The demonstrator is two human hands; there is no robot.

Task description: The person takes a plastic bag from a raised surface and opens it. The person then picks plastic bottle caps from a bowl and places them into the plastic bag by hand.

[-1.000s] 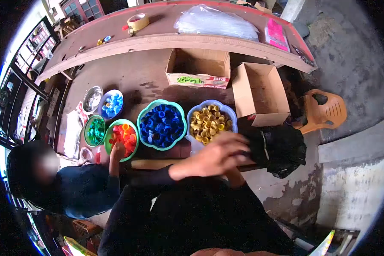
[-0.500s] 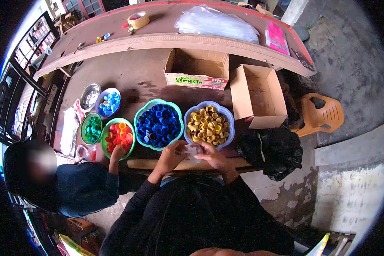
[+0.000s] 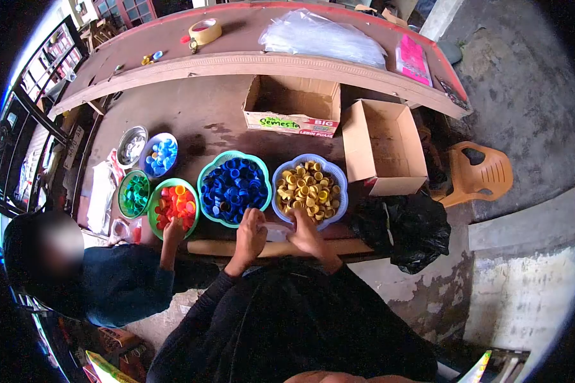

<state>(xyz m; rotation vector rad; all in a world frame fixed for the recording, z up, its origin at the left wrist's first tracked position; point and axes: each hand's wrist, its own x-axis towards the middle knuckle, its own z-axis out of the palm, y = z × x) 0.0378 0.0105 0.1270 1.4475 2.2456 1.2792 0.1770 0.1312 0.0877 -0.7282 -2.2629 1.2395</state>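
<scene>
My left hand [image 3: 252, 236] is closed at the near rim of the turquoise basket [image 3: 204, 209], which is full of dark blue caps [image 3: 233, 185]. A clear plastic bag [image 3: 276, 232] extends from this hand toward my right hand. My right hand [image 3: 306, 237] is at the near edge of the lilac basket [image 3: 344, 191] of gold caps [image 3: 310, 185]. Its fingers are bent together with the tips among the nearest caps, and what they pinch is hidden.
To the left, another person's hand [image 3: 172, 231] is at a green basket [image 3: 152, 220] of red and orange caps. Green and light blue caps fill smaller bowls beyond. Two cardboard boxes [image 3: 291, 121] stand behind; a black plastic bag [image 3: 406, 233] lies right.
My hands have moved apart from around the clear bag. The left has shifted toward the blue caps, and the right has its fingertips at the gold caps.
</scene>
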